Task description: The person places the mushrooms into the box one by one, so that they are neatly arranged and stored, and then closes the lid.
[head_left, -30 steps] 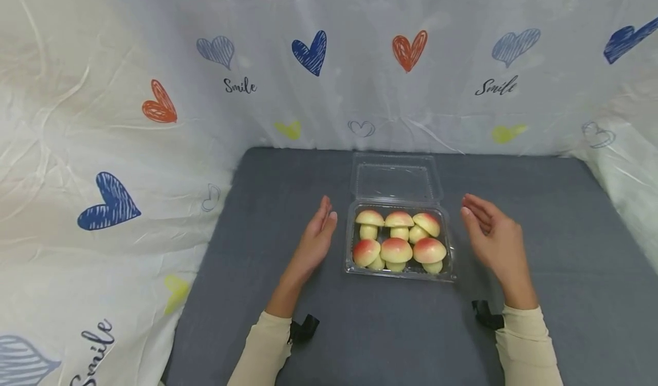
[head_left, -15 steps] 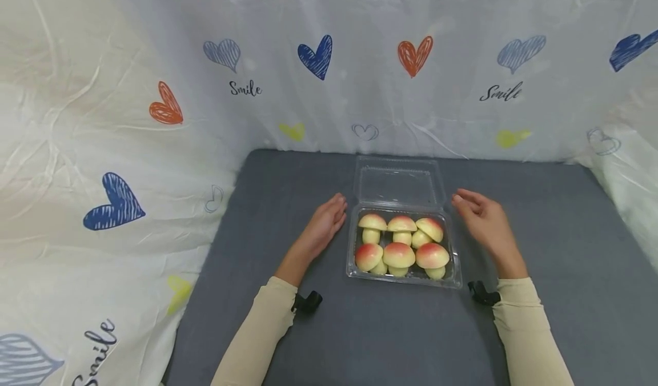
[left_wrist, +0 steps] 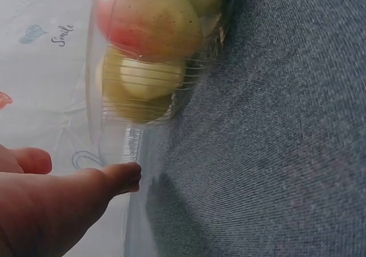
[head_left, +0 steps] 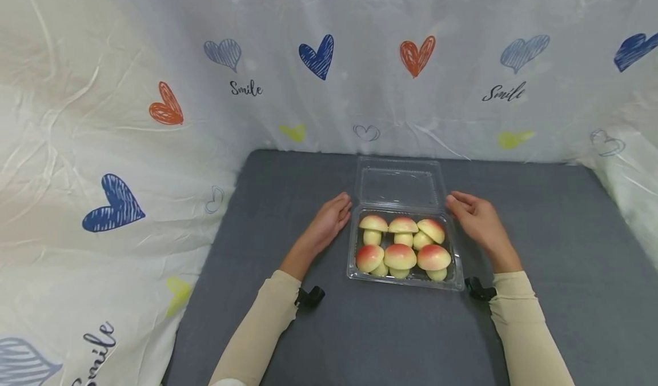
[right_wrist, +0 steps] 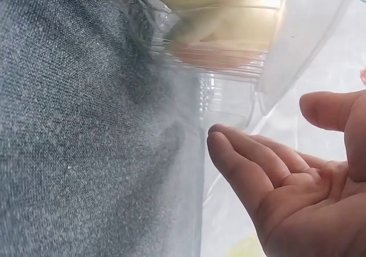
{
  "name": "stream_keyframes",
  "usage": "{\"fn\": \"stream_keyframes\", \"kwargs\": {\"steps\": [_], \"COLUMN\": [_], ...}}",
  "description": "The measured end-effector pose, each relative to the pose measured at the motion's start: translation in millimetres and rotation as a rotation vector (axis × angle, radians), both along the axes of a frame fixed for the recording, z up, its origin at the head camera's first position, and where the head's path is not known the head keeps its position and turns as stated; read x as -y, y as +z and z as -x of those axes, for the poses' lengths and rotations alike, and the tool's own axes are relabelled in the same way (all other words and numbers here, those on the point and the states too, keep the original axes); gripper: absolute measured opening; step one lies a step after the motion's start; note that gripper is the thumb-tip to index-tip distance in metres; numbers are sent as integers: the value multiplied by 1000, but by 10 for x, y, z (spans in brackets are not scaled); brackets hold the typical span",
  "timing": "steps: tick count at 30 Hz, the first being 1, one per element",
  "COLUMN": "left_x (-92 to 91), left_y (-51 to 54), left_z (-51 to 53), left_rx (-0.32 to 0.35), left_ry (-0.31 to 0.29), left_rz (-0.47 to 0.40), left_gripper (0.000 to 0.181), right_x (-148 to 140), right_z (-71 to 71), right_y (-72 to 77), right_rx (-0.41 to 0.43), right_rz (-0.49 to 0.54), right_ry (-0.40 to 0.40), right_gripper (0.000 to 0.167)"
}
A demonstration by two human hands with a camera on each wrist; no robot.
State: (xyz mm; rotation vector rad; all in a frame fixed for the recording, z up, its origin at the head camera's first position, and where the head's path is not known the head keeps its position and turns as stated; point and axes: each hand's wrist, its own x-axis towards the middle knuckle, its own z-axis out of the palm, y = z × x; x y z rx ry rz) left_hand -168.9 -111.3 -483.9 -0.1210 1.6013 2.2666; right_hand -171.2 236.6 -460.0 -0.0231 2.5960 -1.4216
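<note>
A transparent plastic clamshell box lies on the grey cloth, its lid folded back flat behind it. Several mushroom-shaped pieces, pale yellow with red-tinged caps, sit inside in two rows. My left hand is just off the box's left side, fingers together and slightly bent. At the right side, near the lid's hinge, is my right hand, thumb apart from the fingers. Both wrist views show a gap between the fingertips and the box wall. Neither the left hand nor the right hand holds anything.
A dark grey cloth covers the table. White curtain printed with hearts and "Smile" hangs behind it and along the left. Small black wrist mounts stick out from the cream sleeves.
Both hands have moved inward and closer to the two sides of the box, and their fingers are more gathered. The box and the pieces have stayed in place; the head view shifted slightly.
</note>
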Motion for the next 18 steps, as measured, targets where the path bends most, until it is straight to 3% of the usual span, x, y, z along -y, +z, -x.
{"fn": "stream_keyframes", "kwargs": {"steps": [7,18], "left_x": [-105,-157], "left_y": [-47,-24], "left_z": [57,118], "left_rx": [21,5], "left_ry": [8,-9], "left_rz": [27,48], "left_gripper": [62,63], "right_x": [-19,-20], "right_z": [77,187], "right_y": [-29,-39], "right_rx": [65,61], "right_rz": [19,47], "right_ry": [46,53], "right_gripper": [84,80]}}
